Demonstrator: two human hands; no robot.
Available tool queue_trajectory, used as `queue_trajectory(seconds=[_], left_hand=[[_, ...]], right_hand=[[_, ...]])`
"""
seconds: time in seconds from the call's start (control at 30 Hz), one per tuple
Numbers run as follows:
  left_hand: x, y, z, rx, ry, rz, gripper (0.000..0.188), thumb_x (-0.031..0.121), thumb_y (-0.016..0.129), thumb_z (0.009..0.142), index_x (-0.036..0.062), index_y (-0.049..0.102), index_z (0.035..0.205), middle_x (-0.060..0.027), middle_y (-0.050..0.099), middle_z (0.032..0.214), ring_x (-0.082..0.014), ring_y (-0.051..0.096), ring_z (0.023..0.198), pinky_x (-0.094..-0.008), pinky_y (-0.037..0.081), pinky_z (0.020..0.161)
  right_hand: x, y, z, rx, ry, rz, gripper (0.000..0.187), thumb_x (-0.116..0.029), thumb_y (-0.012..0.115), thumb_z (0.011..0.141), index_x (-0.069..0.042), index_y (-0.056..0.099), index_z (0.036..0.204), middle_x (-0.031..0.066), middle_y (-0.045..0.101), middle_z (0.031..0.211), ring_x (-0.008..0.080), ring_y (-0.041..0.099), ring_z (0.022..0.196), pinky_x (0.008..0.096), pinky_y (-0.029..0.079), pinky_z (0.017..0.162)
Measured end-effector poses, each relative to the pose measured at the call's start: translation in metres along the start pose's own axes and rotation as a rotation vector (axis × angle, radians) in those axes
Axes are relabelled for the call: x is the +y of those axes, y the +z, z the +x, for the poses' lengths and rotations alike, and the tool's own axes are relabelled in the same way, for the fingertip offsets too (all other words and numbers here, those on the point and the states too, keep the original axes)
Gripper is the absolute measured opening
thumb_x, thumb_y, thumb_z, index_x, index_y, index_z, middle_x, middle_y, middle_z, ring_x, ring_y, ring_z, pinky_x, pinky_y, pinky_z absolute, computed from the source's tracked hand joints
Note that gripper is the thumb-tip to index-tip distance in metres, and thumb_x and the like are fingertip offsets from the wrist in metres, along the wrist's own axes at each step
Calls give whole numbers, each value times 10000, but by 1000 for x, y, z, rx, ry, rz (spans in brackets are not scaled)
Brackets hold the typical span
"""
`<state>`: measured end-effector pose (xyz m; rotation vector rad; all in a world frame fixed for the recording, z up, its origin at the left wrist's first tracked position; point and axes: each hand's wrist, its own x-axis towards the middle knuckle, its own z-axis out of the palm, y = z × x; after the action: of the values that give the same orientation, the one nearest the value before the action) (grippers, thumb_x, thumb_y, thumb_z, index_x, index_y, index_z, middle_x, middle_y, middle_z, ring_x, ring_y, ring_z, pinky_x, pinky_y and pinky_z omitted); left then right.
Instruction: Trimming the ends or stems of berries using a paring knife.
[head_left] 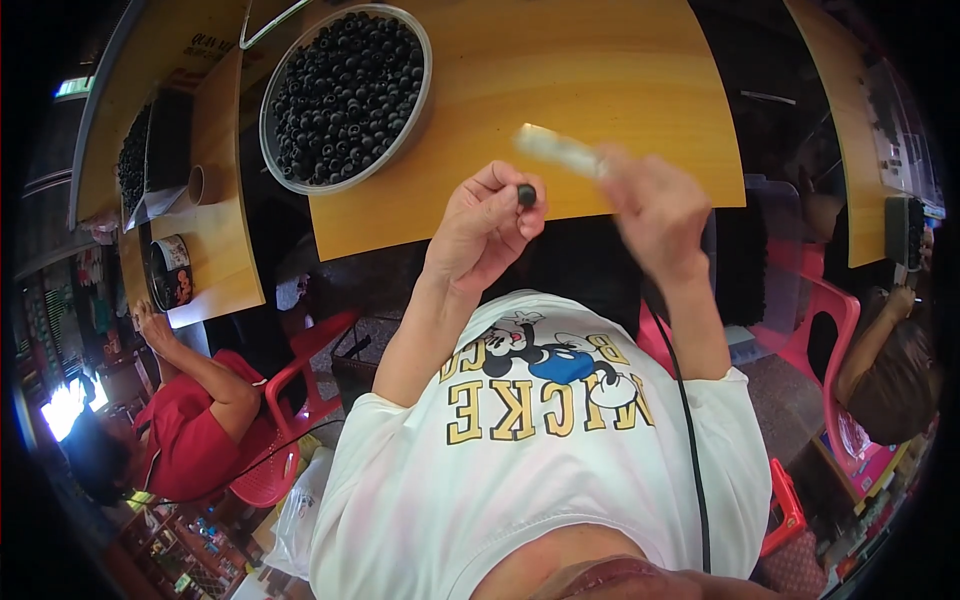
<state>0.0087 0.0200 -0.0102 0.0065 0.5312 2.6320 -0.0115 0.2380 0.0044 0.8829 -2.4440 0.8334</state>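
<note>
Between the thumb and fingertips of my left hand [480, 228] is a small black round piece [526, 195], held up just past the near edge of the yellow wooden table [560, 70]. My right hand [655, 210], smeared by motion, grips a pale, narrow, bar-shaped tool [558, 148]. Its light end points left above the table, a little beyond the black piece and apart from it; its exact kind cannot be made out. Left of my hands stands a round clear plastic tub [428, 95], heaped with small black pieces [345, 100], many with a hole showing.
A person in red [205, 425] sits at another table [222, 200] on the left, which bears a brown cardboard tube [205, 185] and a round tin [172, 272]. Pink plastic chairs [825, 300] stand at the right. A black cable [690, 430] runs down my shirt.
</note>
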Motion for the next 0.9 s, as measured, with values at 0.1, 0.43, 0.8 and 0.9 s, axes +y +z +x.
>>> queue_trajectory(seconds=[0.1,0.43,0.8,0.9], left_hand=[[1,0,1,-25,6,-1,104,88,620,904,11,580,963,-127,599,906,-150,558,733,-239,495,663],[10,2,-5,10,-36,-151,184,140,562,946,10,550,1075,-116,563,1005,-147,551,808,-237,517,673],[160,6,2,403,315,1123,199,110,546,932,-22,641,1046,-45,599,885,-110,558,751,-213,439,665],[166,17,7,591,297,2041,168,127,635,862,56,683,1007,-16,528,802,-134,510,729,-276,443,699]], right_hand=[[30,8,-8,142,335,-93,236,-173,659,874,-15,679,1049,91,582,712,213,554,595,302,430,555],[12,17,-9,166,480,182,236,-160,577,946,10,650,1092,83,618,810,136,551,703,252,433,638],[14,13,-23,103,575,220,267,-185,546,968,20,643,1110,96,659,900,144,579,767,251,443,683],[12,15,-20,130,543,211,268,-202,564,958,12,655,1092,95,623,807,148,550,673,260,425,608]])
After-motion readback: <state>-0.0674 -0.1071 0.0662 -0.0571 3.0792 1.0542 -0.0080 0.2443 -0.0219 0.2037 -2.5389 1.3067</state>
